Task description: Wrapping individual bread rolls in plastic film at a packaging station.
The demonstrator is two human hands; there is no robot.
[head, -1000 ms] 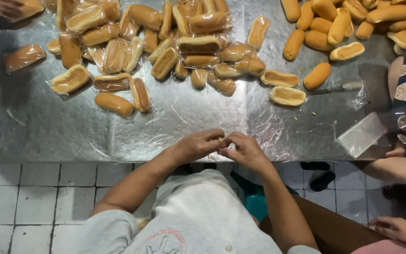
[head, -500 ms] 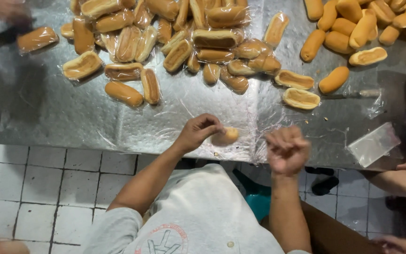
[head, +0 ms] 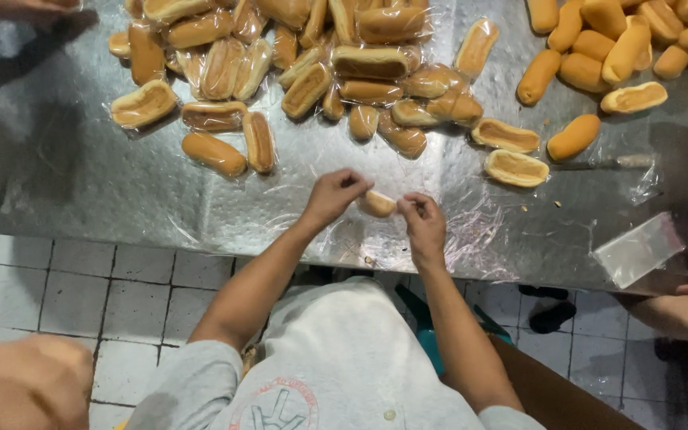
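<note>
nearest to me is the grey shirt point(head: 336, 358) and both forearms reaching out over the white tiled floor point(head: 65, 279) to the edge of the steel worktop point(head: 65, 159). my left hand point(head: 332, 195) is closed around one end of a small bread roll point(head: 377, 205), fingers curled over it, and my right hand point(head: 424, 224) is pinched shut at the roll's other end, gripping what looks like clear wrap there; i cannot tell whether it touches the bread itself. the roll sits between the two hands, just above the near edge of the worktop, over crinkled clear plastic sheets point(head: 479, 231) lying flat on the metal.

off to the right, near the edge, lies a small clear bag point(head: 639, 248), and another person's arm point(head: 678, 314) comes in low from that side. a little farther out are two split rolls point(head: 511, 151) lying open side up, with a slim knife point(head: 607, 163) beside them.

farther still, in the middle and left, there's a wide heap of wrapped rolls point(head: 280, 64) in glossy plastic, some split, some whole. at the far right is a pile of bare rolls point(head: 615, 40), unwrapped. at the top left corner another person's hand point(head: 25, 6) is just in view, and a blurred shape point(head: 17, 382) fills my bottom left corner.
</note>
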